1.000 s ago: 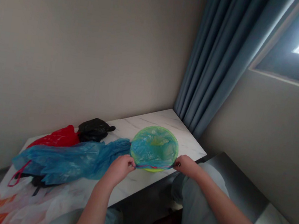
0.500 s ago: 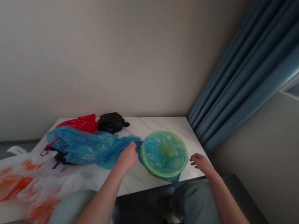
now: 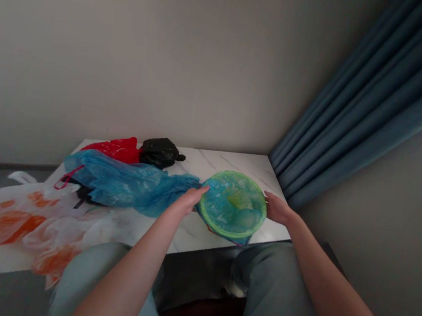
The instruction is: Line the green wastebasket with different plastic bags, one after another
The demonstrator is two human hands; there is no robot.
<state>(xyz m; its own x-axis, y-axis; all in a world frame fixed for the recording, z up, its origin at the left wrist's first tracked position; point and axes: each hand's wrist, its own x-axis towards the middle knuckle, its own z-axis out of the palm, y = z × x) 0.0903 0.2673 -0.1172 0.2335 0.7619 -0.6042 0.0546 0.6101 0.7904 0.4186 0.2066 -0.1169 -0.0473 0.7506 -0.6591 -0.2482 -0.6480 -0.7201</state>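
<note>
A round lime-green rim with translucent blue plastic (image 3: 224,201) showing inside it is between my hands, over the white table. My left hand (image 3: 191,197) is closed on its left edge, thumb lying over the rim. At the right edge, my right hand (image 3: 278,208) grips the rim, its fingertips partly hidden behind it. A dark blue corner with a reddish edge pokes out below the rim's front. Just left of my left hand lies a crumpled blue plastic bag (image 3: 133,181) with a pink drawstring (image 3: 68,176).
At the back of the marble-patterned table (image 3: 230,159) lie a red plastic bag (image 3: 119,149) and a knotted black bag (image 3: 160,152). White bags with orange print (image 3: 5,214) cover the table's left front. A blue curtain (image 3: 341,113) hangs at the right. My knees are against the near side.
My right hand has moved left onto the green rim's right edge. My left hand has shifted from the blue bag's end to the rim's left edge. The view has tilted slightly.
</note>
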